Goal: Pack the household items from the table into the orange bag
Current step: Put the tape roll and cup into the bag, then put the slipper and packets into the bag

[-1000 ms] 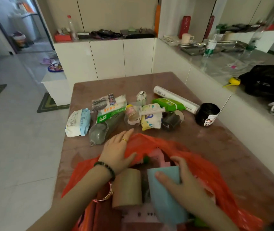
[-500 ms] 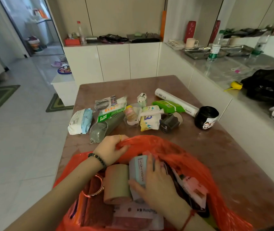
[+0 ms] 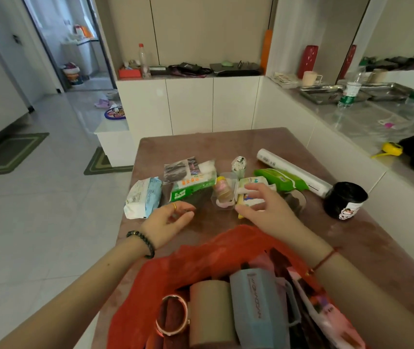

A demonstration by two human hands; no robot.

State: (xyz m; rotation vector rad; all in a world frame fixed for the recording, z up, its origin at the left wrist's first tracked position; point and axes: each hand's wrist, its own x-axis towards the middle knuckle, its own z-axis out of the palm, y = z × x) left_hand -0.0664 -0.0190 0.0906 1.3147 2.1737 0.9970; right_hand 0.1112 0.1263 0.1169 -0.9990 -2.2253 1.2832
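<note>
The orange bag [image 3: 226, 240] lies open at the table's near edge. Inside it are a blue-grey box [image 3: 253, 298], a brown roll [image 3: 211, 313] and a metal-rimmed ring [image 3: 173, 313]. My right hand [image 3: 264, 210] reaches past the bag over a yellow and white pack [image 3: 251, 201], with fingers spread above it and the thumb at its near edge. My left hand [image 3: 168, 222] hovers with loosely curled fingers, holding nothing, just in front of a green and white pack [image 3: 191, 185]. A white and blue pack [image 3: 143, 197] lies left of it.
Further items on the brown table [image 3: 389, 248]: a clear cup with a small bottle [image 3: 222, 190], a small jar [image 3: 238, 163], a green wipes pack [image 3: 281, 178], a white roll [image 3: 291, 172], a black bag roll [image 3: 345, 200]. White counters stand behind and to the right.
Both hands left the bag and moved forward to the items on the table. My right hand released the blue-grey box, which now stands in the bag. My left hand let go of the bag's rim.
</note>
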